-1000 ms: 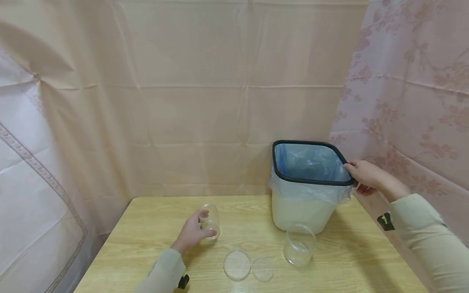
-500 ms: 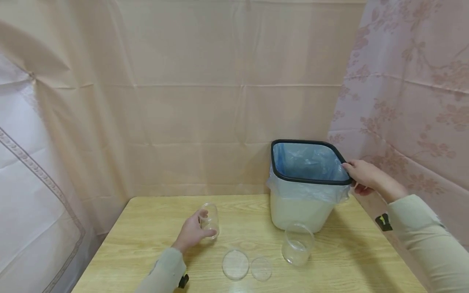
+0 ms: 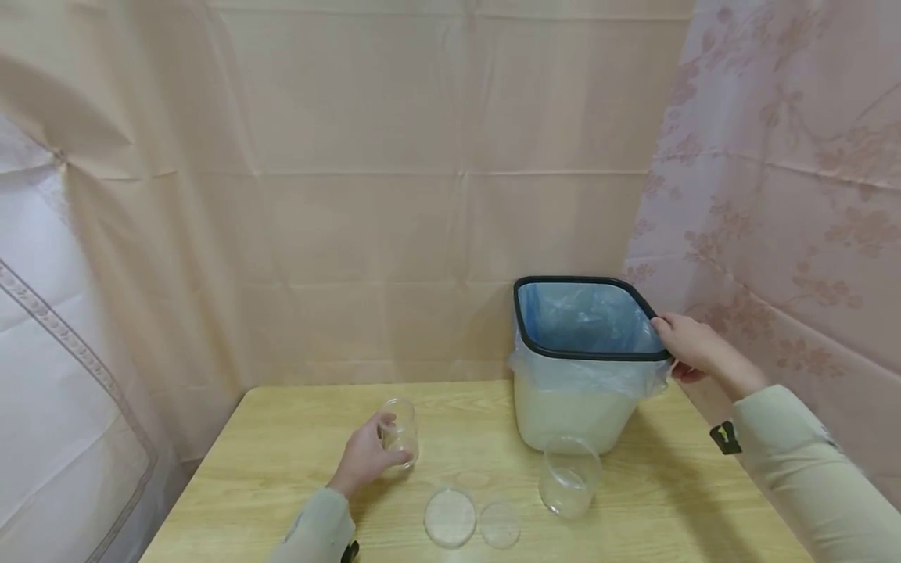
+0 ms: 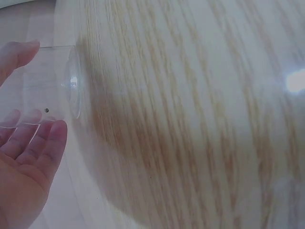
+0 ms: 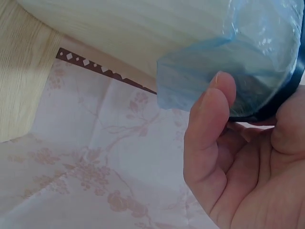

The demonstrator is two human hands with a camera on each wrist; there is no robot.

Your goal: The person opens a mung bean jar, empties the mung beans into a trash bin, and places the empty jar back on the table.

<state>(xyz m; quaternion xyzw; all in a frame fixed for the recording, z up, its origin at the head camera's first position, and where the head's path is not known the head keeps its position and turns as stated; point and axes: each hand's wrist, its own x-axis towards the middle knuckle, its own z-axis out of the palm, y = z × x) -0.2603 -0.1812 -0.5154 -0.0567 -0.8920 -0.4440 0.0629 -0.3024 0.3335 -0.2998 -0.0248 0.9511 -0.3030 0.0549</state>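
My left hand (image 3: 367, 455) grips a clear plastic cup (image 3: 401, 430) standing upright on the left half of the table. In the left wrist view the thumb and fingers lie on opposite sides of the cup (image 4: 52, 81), close to its base. At the right, my right hand (image 3: 693, 344) pinches the black rim (image 3: 598, 356) of a cream trash bin (image 3: 573, 410) lined with a blue bag. The right wrist view shows the fingers (image 5: 205, 124) curled at this rim, beside the overhanging blue bag (image 5: 190, 71).
A second, wider clear container (image 3: 568, 481) stands just in front of the bin. Two round clear lids, a larger lid (image 3: 450, 518) and a smaller lid (image 3: 500, 525), lie near the table's front. Cloth curtains (image 3: 352, 234) hang behind and along the sides.
Both hands keep their holds on the cup and the bin rim. The head view has shifted slightly, so everything sits a little lower and farther left.
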